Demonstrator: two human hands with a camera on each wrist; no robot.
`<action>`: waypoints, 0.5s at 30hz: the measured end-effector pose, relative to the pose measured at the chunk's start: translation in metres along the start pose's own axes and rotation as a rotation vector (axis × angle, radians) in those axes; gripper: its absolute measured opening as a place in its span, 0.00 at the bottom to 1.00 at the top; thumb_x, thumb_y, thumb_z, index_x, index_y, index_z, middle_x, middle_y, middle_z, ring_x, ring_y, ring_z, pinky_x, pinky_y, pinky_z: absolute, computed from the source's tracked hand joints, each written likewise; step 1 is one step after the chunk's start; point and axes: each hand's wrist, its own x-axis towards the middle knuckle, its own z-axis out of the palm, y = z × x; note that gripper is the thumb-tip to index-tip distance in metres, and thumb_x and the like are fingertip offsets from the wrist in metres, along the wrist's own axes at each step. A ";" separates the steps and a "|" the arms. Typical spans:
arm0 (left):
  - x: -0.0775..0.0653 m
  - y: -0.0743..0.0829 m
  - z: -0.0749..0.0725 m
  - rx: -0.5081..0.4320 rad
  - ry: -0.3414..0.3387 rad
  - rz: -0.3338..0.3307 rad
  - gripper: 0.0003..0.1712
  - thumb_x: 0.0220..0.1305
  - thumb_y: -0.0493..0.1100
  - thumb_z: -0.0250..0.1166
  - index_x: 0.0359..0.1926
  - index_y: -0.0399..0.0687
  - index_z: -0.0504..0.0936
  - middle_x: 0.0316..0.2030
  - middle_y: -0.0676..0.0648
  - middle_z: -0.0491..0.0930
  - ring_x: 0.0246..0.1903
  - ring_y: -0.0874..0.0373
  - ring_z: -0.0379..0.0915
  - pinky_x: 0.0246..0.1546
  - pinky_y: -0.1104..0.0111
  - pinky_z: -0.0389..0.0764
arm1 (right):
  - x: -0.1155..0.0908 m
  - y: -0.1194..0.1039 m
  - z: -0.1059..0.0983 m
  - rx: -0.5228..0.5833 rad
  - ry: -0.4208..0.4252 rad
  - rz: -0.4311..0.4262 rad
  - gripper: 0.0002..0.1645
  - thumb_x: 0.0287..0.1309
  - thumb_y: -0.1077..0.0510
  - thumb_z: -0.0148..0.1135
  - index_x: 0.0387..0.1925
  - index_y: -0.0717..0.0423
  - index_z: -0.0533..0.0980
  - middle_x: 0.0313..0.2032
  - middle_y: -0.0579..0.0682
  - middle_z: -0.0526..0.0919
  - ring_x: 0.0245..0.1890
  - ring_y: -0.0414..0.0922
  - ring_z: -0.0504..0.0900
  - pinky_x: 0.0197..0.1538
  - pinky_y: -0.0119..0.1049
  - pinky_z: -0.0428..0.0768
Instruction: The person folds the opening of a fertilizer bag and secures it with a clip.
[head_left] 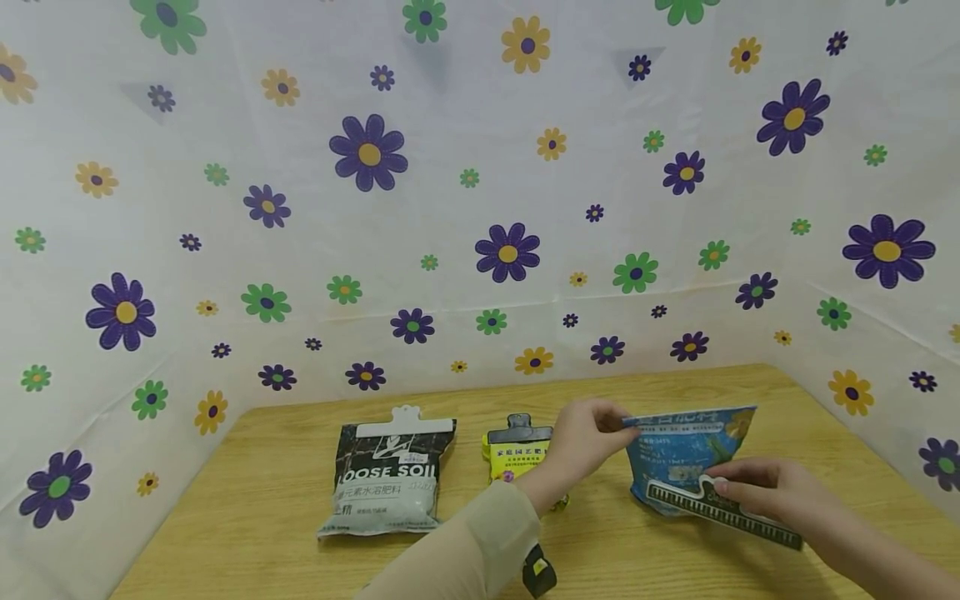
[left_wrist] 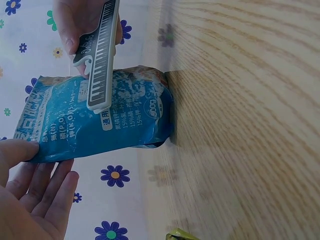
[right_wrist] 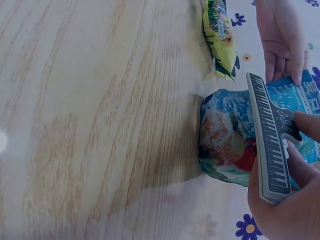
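A blue fertilizer bag (head_left: 678, 458) stands on the wooden table at the right, its top edge pulled out wide and flat. My left hand (head_left: 583, 442) pinches the bag's upper left corner between thumb and fingers. In my right hand (head_left: 780, 490) is a long bag clip (head_left: 723, 514) with a piano-key pattern, gripped by its black handle. The clip lies slantwise across the lower front of the bag in the head view. From the right wrist, the clip (right_wrist: 270, 142) overlaps the bag's printed side (right_wrist: 227, 132), with the thumb on its handle.
Left of the blue bag is a yellow bag (head_left: 504, 458) with a dark clip (head_left: 519, 434) on top, partly behind my left arm. Farther left, a black and grey soil bag (head_left: 386, 492) carries a white clip (head_left: 405, 427). A flowered cloth (head_left: 450, 208) surrounds the table (head_left: 247, 500).
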 end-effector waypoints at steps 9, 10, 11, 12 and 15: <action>-0.001 0.000 0.000 0.001 0.000 0.000 0.05 0.68 0.40 0.75 0.42 0.44 0.92 0.35 0.49 0.88 0.31 0.72 0.74 0.35 0.79 0.80 | 0.001 -0.005 0.000 -0.009 0.018 -0.010 0.29 0.78 0.47 0.59 0.65 0.65 0.79 0.66 0.65 0.80 0.62 0.56 0.82 0.59 0.53 0.88; -0.001 0.000 0.000 0.001 -0.001 0.000 0.05 0.68 0.40 0.75 0.42 0.44 0.92 0.35 0.49 0.88 0.31 0.72 0.74 0.35 0.79 0.80 | 0.001 -0.005 -0.001 -0.012 0.018 -0.012 0.29 0.78 0.47 0.59 0.65 0.65 0.79 0.66 0.65 0.81 0.61 0.55 0.83 0.59 0.52 0.88; -0.001 0.000 0.000 0.002 -0.001 -0.001 0.05 0.68 0.40 0.75 0.42 0.44 0.92 0.35 0.49 0.88 0.31 0.73 0.74 0.35 0.79 0.80 | 0.001 -0.006 -0.001 -0.011 0.020 -0.012 0.29 0.78 0.47 0.59 0.65 0.65 0.79 0.65 0.64 0.82 0.60 0.53 0.83 0.58 0.51 0.88; -0.001 0.000 0.000 0.004 -0.001 -0.003 0.05 0.68 0.40 0.75 0.42 0.44 0.92 0.35 0.49 0.88 0.31 0.73 0.74 0.35 0.79 0.80 | 0.002 -0.007 -0.002 -0.011 0.019 -0.019 0.29 0.78 0.47 0.59 0.65 0.65 0.79 0.64 0.64 0.82 0.59 0.51 0.84 0.58 0.51 0.88; -0.001 0.001 -0.001 0.006 -0.001 -0.008 0.05 0.67 0.40 0.75 0.42 0.44 0.92 0.35 0.50 0.88 0.31 0.72 0.74 0.35 0.79 0.80 | 0.003 -0.010 -0.003 -0.022 0.030 -0.033 0.29 0.78 0.47 0.59 0.65 0.65 0.79 0.62 0.60 0.84 0.57 0.47 0.84 0.56 0.49 0.88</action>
